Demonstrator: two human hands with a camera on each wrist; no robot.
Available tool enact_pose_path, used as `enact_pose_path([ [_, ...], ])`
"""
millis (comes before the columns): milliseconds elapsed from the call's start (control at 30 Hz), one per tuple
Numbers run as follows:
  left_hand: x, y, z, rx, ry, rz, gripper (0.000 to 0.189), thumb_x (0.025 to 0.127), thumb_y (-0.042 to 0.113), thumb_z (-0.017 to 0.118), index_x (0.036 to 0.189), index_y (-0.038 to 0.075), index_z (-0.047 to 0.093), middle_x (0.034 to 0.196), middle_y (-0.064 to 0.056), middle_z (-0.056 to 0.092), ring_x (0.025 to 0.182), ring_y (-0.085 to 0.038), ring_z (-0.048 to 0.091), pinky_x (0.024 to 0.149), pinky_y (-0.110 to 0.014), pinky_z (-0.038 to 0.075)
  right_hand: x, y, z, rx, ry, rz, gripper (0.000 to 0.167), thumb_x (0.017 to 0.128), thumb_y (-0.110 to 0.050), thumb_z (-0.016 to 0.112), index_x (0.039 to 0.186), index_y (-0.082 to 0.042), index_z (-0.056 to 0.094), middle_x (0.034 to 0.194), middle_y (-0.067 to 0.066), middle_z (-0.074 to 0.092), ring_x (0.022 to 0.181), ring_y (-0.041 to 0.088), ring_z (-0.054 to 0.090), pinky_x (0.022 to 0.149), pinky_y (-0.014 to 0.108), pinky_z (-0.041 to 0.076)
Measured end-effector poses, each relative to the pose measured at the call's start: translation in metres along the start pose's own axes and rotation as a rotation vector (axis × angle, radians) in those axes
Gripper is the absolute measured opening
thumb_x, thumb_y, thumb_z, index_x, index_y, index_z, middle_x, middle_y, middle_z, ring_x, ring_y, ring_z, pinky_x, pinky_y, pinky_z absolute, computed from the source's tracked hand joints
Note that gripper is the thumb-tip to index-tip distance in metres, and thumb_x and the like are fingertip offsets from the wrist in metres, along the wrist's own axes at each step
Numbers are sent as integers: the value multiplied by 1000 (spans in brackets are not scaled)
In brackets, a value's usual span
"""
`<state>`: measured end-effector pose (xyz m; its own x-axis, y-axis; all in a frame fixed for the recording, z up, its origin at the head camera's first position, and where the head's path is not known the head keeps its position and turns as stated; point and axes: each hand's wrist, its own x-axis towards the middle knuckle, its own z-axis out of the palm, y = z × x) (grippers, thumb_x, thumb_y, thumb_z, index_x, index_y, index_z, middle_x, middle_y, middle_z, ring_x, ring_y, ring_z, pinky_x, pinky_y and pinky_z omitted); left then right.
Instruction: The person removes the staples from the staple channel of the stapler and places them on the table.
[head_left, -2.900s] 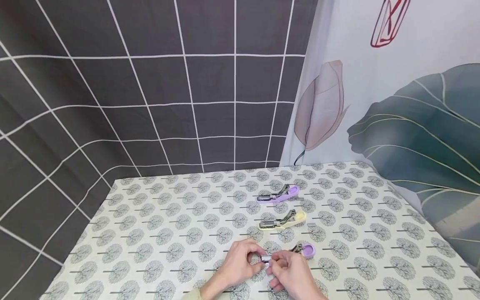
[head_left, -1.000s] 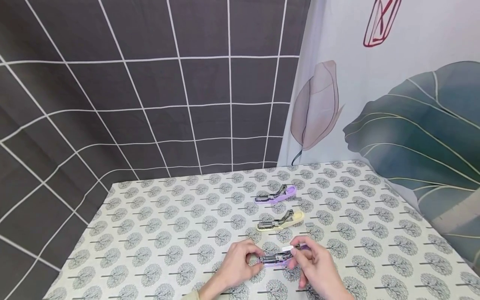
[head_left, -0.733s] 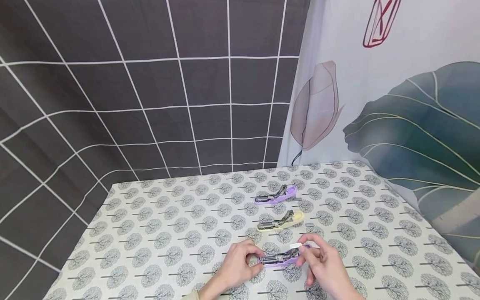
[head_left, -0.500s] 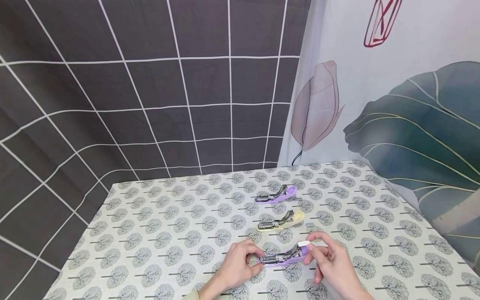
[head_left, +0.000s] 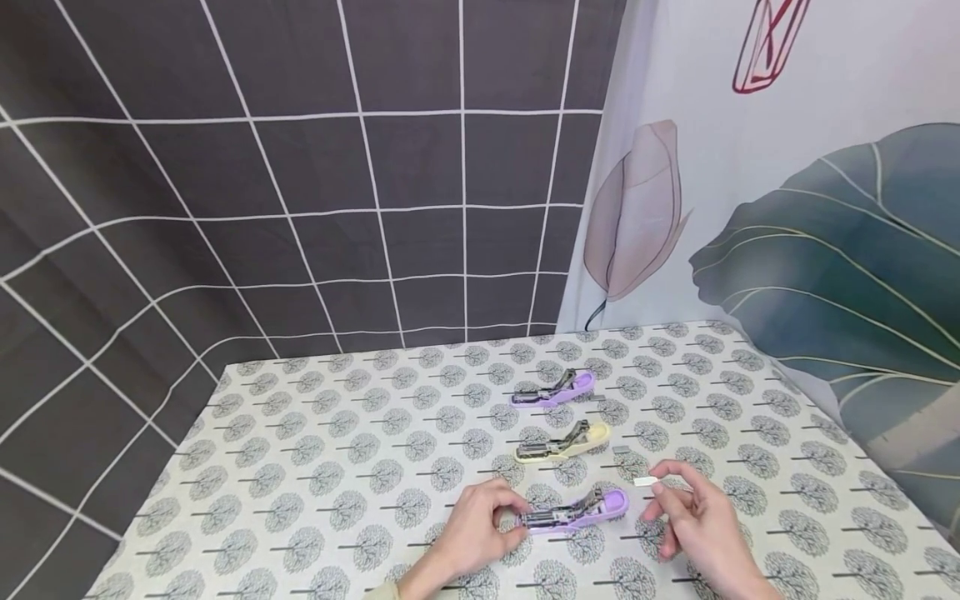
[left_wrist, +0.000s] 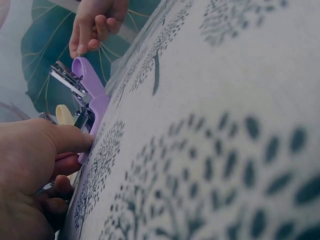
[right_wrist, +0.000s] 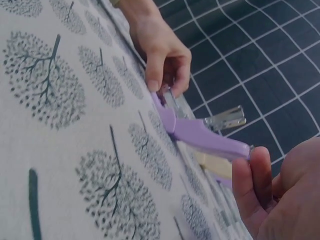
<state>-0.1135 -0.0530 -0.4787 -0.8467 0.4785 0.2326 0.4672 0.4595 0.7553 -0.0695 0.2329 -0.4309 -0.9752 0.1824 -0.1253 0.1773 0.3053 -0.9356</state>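
An opened purple stapler (head_left: 611, 502) lies on the patterned tablecloth, its metal parts exposed. My left hand (head_left: 480, 525) holds its left end between thumb and fingers. To the right of the stapler, my right hand (head_left: 697, 517) pinches a small pale strip of staples (head_left: 645, 481) between thumb and index finger, apart from the stapler. The left wrist view shows the left thumb (left_wrist: 72, 139) against the stapler's end. In the right wrist view the purple body (right_wrist: 205, 139) is seen from the side, and the staple strip is hidden.
Behind lie an opened yellow stapler (head_left: 597, 433) and another opened purple stapler (head_left: 583, 382). A grey staple strip (head_left: 621, 450) sits right of the yellow one, and another strip (head_left: 597, 397) beside the far purple one. A dark gridded curtain (head_left: 420, 158) hangs behind the table.
My right hand has moved right with the staple strip, from over the stapler's magazine, past its purple end, and clear of it. My left hand stays on the stapler's left end.
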Motion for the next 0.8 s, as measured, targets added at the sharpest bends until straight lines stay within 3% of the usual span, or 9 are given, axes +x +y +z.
enact_pose_path([
  [433, -1, -1, 1, 0, 6, 9, 24, 73, 6, 86, 93, 16, 77, 82, 16, 58, 59, 5, 39, 54, -15, 37, 4, 19, -7, -41, -50, 83, 22, 99, 0, 54, 120, -3, 53, 75, 14, 64, 45, 25, 56, 47, 42, 55],
  [800, -1, -1, 1, 3, 9, 19, 24, 72, 5, 85, 92, 15, 76, 83, 16, 60, 59, 5, 38, 54, -14, 37, 5, 28, -5, -163, -72, 133, 13, 97, -1, 56, 109, -6, 56, 68, 11, 62, 43, 26, 56, 44, 41, 53],
])
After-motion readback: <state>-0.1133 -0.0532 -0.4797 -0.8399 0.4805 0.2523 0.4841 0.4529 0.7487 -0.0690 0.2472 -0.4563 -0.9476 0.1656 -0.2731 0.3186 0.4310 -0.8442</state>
